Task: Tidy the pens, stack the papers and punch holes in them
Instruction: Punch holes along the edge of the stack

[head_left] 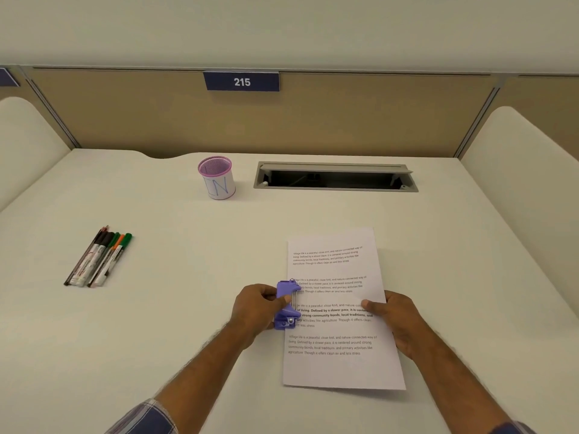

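Note:
A stack of printed papers (338, 364) lies on the white desk (188, 308) in front of me, a little to the right. A purple hole punch (286, 305) sits over the middle of the papers' left edge. My left hand (257, 308) grips the punch, thumb on top. My right hand (394, 317) holds the papers' right edge, thumb on the sheet and fingers under it. Several pens and markers (100, 256) lie side by side at the left of the desk. A mesh pen cup (216, 177) with a purple rim stands empty at the back.
An open grey cable hatch (335, 177) is set into the desk behind the papers. A tan partition (282, 120) with a sign reading 215 closes the back. White side panels stand at the left and right edges.

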### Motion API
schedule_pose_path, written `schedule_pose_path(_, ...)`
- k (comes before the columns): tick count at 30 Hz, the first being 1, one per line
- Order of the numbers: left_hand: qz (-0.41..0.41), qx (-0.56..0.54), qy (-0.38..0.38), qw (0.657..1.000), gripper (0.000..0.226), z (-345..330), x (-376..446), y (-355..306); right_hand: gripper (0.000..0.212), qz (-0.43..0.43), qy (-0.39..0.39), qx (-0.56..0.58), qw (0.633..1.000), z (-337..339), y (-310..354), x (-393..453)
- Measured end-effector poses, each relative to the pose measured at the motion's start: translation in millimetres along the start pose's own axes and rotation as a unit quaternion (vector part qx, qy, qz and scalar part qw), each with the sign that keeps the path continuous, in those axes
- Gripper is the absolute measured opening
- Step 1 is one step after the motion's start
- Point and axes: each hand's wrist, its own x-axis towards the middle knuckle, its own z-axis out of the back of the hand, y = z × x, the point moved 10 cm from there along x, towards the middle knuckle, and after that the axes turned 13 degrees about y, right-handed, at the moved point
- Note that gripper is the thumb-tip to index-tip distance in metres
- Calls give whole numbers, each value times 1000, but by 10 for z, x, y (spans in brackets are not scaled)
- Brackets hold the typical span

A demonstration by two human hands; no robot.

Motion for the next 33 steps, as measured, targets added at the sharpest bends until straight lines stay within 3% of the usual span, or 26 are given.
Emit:
schedule_pose_path(7, -15, 0, -3, 1000, 20, -10, -18, -27, 14, -5, 8, 1, 1000, 1, -37, 1)
schedule_pose_path(16, 2, 18, 17, 1000, 36, -15, 23, -61, 17, -4, -2, 3, 1000, -2, -62, -22)
schedule_pose_path(21, -63, 219, -115, 967, 54, 256, 124, -463, 15, 10, -6, -11, 1000, -7, -52, -11)
schedule_pose_path(24, -91, 256, -152, 950, 59, 243, 253, -631, 15, 14, -9, -16, 1000, -12, -51, -7)
schedule_pose_path(30, -68, 275, -176, 943, 65, 11, 436, -519, 11, 15, -13, -31, 999, -18, -60, -4)
schedule_pose_path(33, -64, 294, -226, 927, 61, 29, 392, -456, 12, 14, -14, -40, 999, -33, -72, 3)
